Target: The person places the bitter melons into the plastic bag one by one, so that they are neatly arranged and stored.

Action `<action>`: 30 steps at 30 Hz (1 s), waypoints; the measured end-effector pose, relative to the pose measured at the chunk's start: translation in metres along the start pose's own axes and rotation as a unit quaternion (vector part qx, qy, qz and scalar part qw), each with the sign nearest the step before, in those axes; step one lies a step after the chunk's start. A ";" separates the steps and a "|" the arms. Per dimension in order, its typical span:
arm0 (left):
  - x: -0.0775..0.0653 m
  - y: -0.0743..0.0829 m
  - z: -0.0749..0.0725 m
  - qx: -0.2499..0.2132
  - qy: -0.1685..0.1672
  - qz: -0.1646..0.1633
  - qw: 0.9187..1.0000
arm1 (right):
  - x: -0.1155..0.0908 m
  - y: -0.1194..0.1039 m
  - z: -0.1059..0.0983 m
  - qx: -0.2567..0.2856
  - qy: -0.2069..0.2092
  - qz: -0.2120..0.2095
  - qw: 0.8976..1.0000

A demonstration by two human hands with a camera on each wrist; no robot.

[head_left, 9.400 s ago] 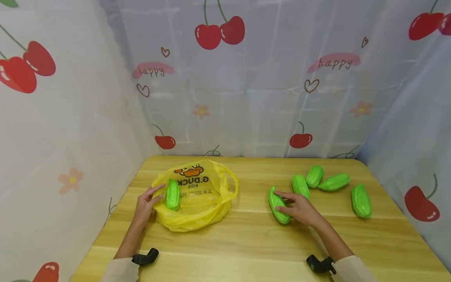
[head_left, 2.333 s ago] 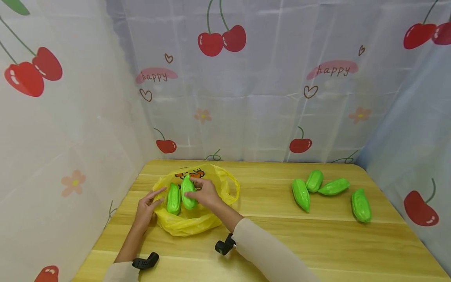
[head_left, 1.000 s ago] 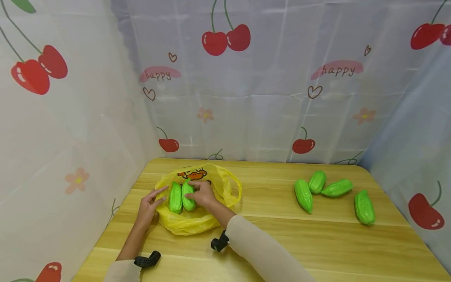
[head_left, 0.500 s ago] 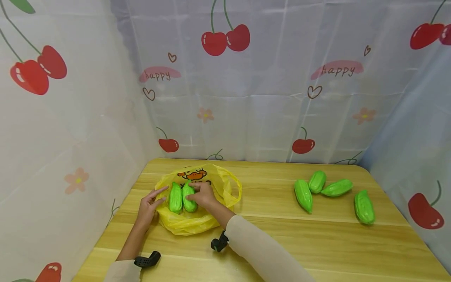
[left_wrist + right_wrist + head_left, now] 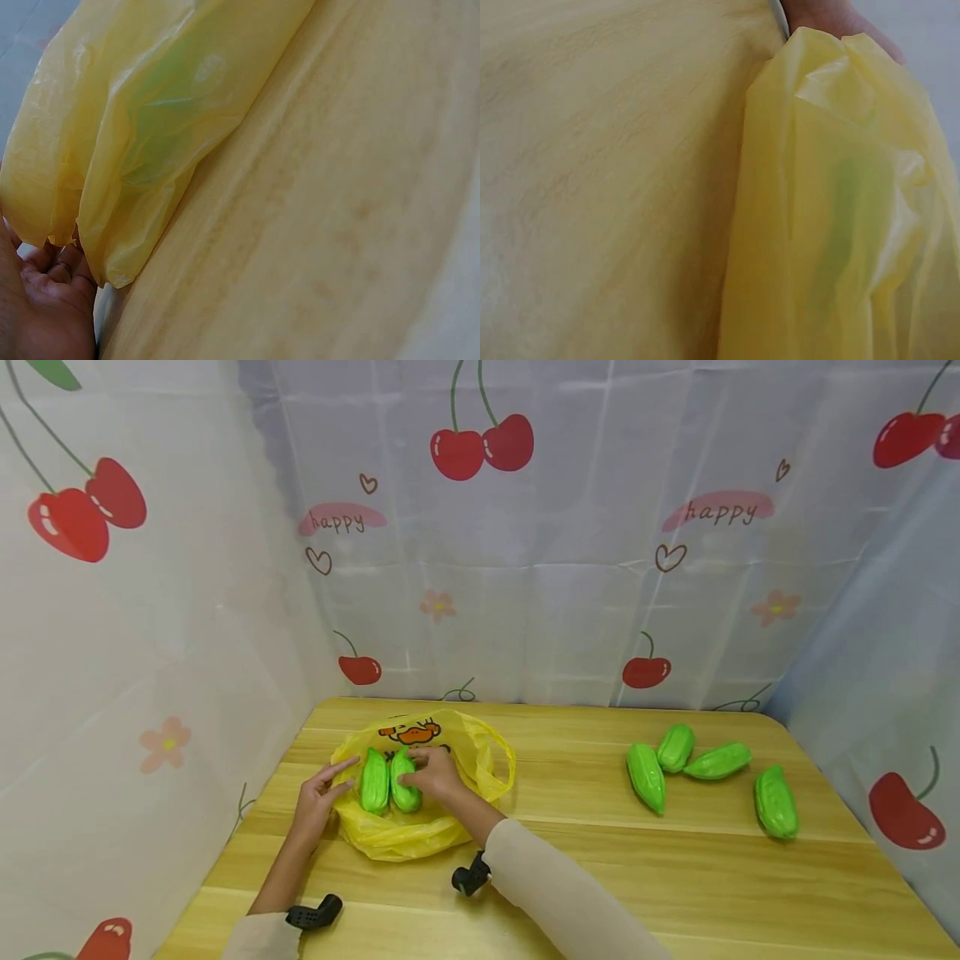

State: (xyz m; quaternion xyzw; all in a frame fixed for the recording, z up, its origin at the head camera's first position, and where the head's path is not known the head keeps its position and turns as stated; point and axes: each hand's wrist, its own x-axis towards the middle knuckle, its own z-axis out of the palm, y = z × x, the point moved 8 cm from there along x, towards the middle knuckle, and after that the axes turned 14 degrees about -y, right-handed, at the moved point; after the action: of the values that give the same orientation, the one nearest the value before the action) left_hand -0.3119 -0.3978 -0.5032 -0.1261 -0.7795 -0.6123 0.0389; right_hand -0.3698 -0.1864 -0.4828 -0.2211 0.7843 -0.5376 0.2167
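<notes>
A yellow plastic bag (image 5: 401,839) with a printed duck face lies with its mouth spread on the left of the table. Inside, two bright green, ridged, gourd-shaped pieces rest side by side: a left piece (image 5: 374,783) and a right piece (image 5: 406,787). My right hand (image 5: 438,778) reaches into the bag and holds the right piece between thumb and fingers. At the bag's left rim, my left hand (image 5: 312,803) holds the plastic. The left wrist view shows the left hand's fingers (image 5: 60,271) partly covered by the bag; green shows dimly through the film.
Several more green pieces lie on the wooden table (image 5: 570,827) at the right: three grouped, including a slanted piece (image 5: 647,778), and a separate piece (image 5: 776,802). A bag handle loop (image 5: 501,764) stands out at the right. Cherry-print curtains (image 5: 562,610) surround the table.
My right hand has carried a green piece from the table's right into the bag, lowered it beside the first and shifted it slightly rightward. My left hand stays at the rim.
</notes>
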 end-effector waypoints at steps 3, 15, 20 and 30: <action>-0.002 0.014 0.004 0.000 -0.004 0.001 1.000 | -0.002 -0.005 -0.002 -0.015 -0.007 -0.006 1.000; -0.005 0.022 0.008 0.007 -0.010 0.001 1.000 | -0.032 -0.035 -0.010 -0.064 -0.031 -0.044 0.996; -0.006 0.020 0.007 0.010 -0.008 -0.014 1.000 | -0.046 -0.049 -0.011 -0.088 -0.046 -0.069 0.993; 0.001 -0.008 -0.001 0.015 -0.001 -0.006 1.000 | -0.084 -0.071 -0.019 -0.107 -0.062 -0.105 0.987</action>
State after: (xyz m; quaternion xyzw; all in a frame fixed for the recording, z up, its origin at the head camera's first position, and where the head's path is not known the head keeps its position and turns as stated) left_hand -0.3149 -0.4002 -0.5106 -0.1209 -0.7897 -0.6003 0.0363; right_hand -0.3043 -0.1466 -0.4011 -0.3569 0.7947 -0.4560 0.1823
